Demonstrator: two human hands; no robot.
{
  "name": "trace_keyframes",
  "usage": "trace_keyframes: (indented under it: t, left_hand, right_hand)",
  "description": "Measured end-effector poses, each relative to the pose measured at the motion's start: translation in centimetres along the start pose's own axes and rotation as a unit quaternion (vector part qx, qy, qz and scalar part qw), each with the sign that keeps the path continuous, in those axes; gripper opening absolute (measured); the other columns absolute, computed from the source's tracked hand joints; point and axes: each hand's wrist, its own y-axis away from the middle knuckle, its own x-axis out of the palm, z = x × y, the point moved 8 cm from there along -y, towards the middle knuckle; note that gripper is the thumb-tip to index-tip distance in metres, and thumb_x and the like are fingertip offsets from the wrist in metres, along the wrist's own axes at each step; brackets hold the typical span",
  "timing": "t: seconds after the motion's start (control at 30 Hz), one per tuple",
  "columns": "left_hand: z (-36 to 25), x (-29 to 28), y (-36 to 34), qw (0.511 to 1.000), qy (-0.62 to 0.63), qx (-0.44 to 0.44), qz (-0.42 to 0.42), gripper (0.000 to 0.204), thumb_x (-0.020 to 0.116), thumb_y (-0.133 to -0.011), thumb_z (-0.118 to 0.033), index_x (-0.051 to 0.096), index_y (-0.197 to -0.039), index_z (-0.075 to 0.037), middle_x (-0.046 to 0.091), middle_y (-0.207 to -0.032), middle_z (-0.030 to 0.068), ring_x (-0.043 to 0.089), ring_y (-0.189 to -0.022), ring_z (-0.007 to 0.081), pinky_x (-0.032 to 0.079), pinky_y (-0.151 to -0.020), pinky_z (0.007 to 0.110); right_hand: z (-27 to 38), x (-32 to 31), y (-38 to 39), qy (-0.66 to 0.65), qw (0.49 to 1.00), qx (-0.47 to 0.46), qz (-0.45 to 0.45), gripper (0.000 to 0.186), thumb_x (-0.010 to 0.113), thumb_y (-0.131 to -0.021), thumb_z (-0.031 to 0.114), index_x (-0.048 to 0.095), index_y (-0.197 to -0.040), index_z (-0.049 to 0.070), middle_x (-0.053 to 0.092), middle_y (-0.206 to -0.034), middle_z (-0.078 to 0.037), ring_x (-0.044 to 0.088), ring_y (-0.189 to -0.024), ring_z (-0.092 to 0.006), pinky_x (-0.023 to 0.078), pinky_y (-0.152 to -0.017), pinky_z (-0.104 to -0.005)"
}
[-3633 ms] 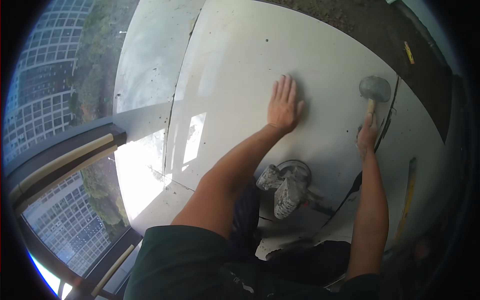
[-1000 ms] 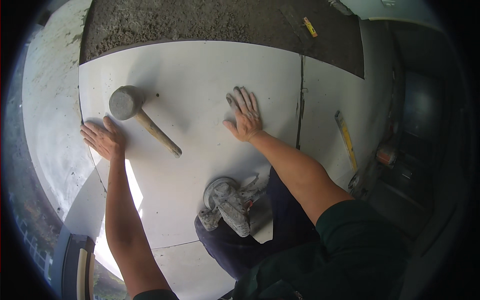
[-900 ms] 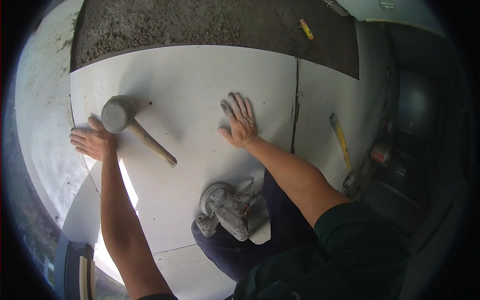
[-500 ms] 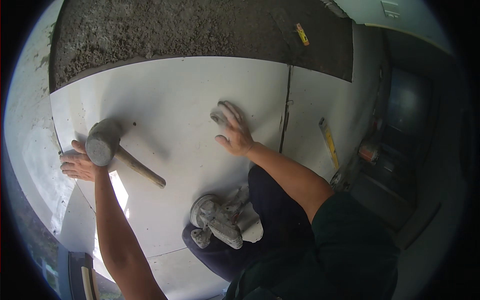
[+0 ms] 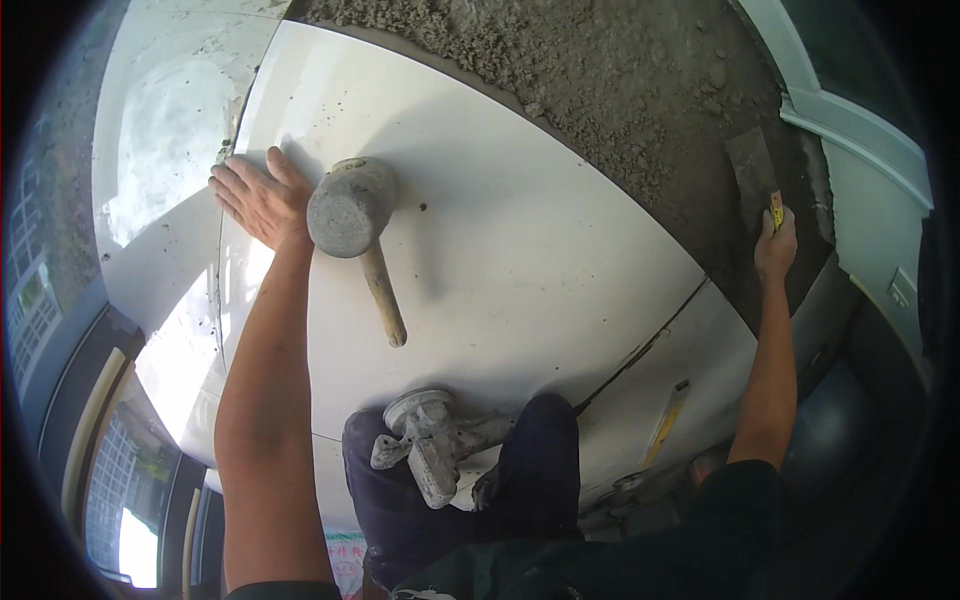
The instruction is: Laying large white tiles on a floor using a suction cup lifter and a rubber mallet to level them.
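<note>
My left hand (image 5: 262, 200) lies flat with fingers spread on a large white tile (image 5: 520, 290), at the seam with the neighbouring tile on the left. Close beside it, a mallet (image 5: 350, 208) with a thick grey head and wooden handle (image 5: 382, 295) rests on the tile. My right arm stretches out to the far right. There my right hand (image 5: 777, 248) is closed round the yellow handle of a trowel (image 5: 752, 170). The trowel's flat grey blade is over the rough grey mortar bed (image 5: 620, 110), beyond the tile's edge; whether it touches is unclear.
A mortar-caked tool with a round disc (image 5: 425, 450) is by my knees. A narrow yellow tool with a dark end (image 5: 665, 425) lies on the tile to the right, past a dark gap (image 5: 640, 350) between tiles. A pale wall (image 5: 880, 230) borders the mortar at right.
My right hand has left the tile, reached far right and taken hold of the trowel lying on the mortar. My left hand stays on the tile by the seam. The view has turned right.
</note>
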Motion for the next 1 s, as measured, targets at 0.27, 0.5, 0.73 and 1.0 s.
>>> trace_keyframes:
  t: [0.27,0.5,0.73,1.0]
  left_hand:
    - [-0.9,0.3,1.0,0.996,0.068,-0.02,0.061,0.082,0.034,-0.103,-0.053,0.022,-0.153,0.011,0.015,-0.162,0.0307,0.005,-0.153,0.042,0.002,-0.126,0.046]
    - [-0.9,0.0,0.6,0.993,0.089,0.018,0.069,0.08,0.037,-0.103,-0.048,0.024,-0.149,0.016,0.018,-0.159,0.0348,0.005,-0.152,0.0465,0.001,-0.125,0.051]
    - [-0.4,-0.3,0.4,0.993,0.086,0.028,0.08,0.081,0.042,-0.101,-0.047,0.025,-0.149,0.016,0.018,-0.159,0.0358,0.006,-0.152,0.0479,0.001,-0.125,0.052]
    - [-0.8,0.8,0.7,0.991,0.104,0.021,0.079,0.084,0.04,-0.101,-0.051,0.024,-0.149,0.016,0.016,-0.159,0.0362,0.004,-0.152,0.0483,0.001,-0.125,0.051]
  right_hand:
    - [32.8,-2.0,-6.6,-0.287,0.932,-0.14,0.173,0.04,0.059,-0.102,0.039,0.061,-0.091,0.0,0.053,-0.078,0.0,0.046,-0.074,-0.0087,0.041,-0.066,-0.0285]
    - [51.4,4.5,-7.2,-0.317,0.828,-0.158,0.435,0.056,0.057,-0.099,0.054,0.061,-0.085,0.0,0.053,-0.077,-0.001,0.047,-0.073,-0.0114,0.043,-0.071,-0.0317]
    - [59.2,6.8,-7.3,-0.253,0.816,-0.246,0.458,0.059,0.059,-0.097,0.056,0.072,-0.098,-0.002,0.063,-0.083,-0.005,0.058,-0.08,-0.0144,0.047,-0.078,-0.0353]
    - [53.8,15.2,-9.3,-0.174,0.784,-0.182,0.567,0.051,0.06,-0.099,0.047,0.073,-0.099,-0.002,0.069,-0.086,-0.013,0.063,-0.081,-0.0201,0.049,-0.078,-0.039]
